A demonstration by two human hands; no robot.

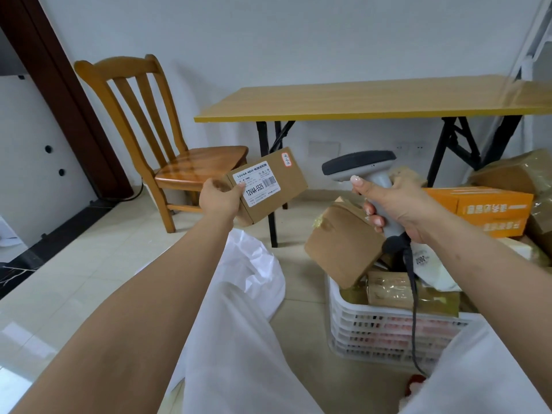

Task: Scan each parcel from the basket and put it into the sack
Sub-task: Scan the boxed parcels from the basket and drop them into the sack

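Above the sack [248,273], left hand [219,200] grips the parcel [268,185]; right hand [394,207] clasps the scanner [363,168].

Your left hand [219,201] holds the parcel [270,186] up to the left of the scanner [363,174], which your right hand [394,209] grips; the two are near but apart. Below the parcel lies the sack [251,264], on the floor between your legs. The basket [373,327] stands to the right of the sack, under the scanner, with parcels piled in it. Behind both stands the table [373,100], against the wall. The chair [167,144] stands left of the table, behind your left hand.
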